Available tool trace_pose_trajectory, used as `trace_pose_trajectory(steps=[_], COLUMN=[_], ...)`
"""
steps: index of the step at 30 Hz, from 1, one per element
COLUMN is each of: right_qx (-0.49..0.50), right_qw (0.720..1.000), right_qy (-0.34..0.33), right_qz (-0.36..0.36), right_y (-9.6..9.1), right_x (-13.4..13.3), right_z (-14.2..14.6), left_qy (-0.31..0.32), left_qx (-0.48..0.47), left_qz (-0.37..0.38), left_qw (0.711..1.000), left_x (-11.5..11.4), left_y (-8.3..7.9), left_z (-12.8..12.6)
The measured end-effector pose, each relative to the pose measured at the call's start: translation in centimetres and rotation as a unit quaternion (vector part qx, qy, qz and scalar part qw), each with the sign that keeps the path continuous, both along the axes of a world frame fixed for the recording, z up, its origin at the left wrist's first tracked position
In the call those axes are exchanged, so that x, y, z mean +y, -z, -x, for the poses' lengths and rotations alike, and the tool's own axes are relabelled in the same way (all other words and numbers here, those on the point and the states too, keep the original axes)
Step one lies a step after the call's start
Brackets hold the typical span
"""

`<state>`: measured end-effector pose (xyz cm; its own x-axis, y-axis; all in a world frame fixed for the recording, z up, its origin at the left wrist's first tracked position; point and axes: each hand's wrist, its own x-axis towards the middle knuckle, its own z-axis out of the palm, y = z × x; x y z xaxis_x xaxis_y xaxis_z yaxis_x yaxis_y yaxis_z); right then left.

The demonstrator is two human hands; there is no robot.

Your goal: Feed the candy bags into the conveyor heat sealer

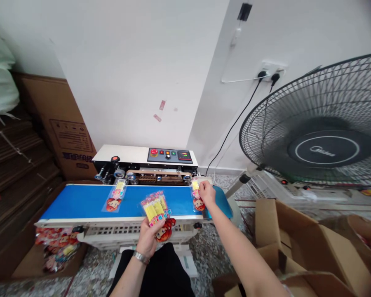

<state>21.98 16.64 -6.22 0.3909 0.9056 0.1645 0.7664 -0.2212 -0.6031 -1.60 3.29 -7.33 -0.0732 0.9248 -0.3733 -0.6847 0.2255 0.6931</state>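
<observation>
My left hand [147,238], a watch on its wrist, is closed around a fanned stack of clear candy packets [156,208] with yellow sticks and red cartoon heads, held over the front edge of the blue conveyor belt [80,202]. At the belt's right end my right hand [207,193] pinches a single packet [197,197] beside the sealing machine [148,164]. Another packet [115,197] lies flat on the belt further left.
Finished packets fill a cardboard box [54,247] on the floor under the belt's left end. Open cardboard boxes [299,243] stand at the right, below a large black fan [321,123]. Flat cartons [64,132] lean against the left wall.
</observation>
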Motion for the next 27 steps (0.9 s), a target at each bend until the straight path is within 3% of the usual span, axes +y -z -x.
trace_pose_trajectory(steps=[4,6,9,11,15,20,24,27], right_qx=[0.016,0.079,0.24,0.29,0.268,0.261,0.234,0.158], right_qw=[0.998,0.986,0.922,0.888,0.907,0.93,0.947,0.974], right_qy=[-0.061,-0.138,-0.303,-0.357,-0.323,-0.244,-0.182,-0.119], right_qz=[-0.024,-0.05,-0.03,-0.003,-0.036,-0.089,-0.12,-0.107], right_y=[-0.5,-1.1,-2.0,-2.5,-2.7,-1.9,-1.4,-1.3], right_x=[-0.4,-1.8,-5.0,-7.0,-9.1,-8.6,-6.8,-4.9], right_z=[2.6,4.1,6.5,7.9,9.2,8.3,5.9,2.7], left_qy=[0.006,0.009,0.005,-0.003,-0.006,-0.001,-0.002,0.001], left_qx=[0.009,0.02,0.038,0.047,0.045,0.031,0.018,0.016], left_qz=[-0.009,-0.015,-0.04,-0.056,-0.065,-0.045,-0.02,-0.009], left_qw=[1.0,1.0,0.998,0.997,0.997,0.999,1.0,1.0], left_x=[0.0,0.0,0.0,0.0,-0.1,-0.2,-0.1,-0.1], left_y=[0.1,0.1,-0.2,-0.3,-0.4,-0.5,-0.6,-0.5], left_z=[0.1,0.0,-0.2,-0.4,-0.7,-0.8,-0.6,-0.4])
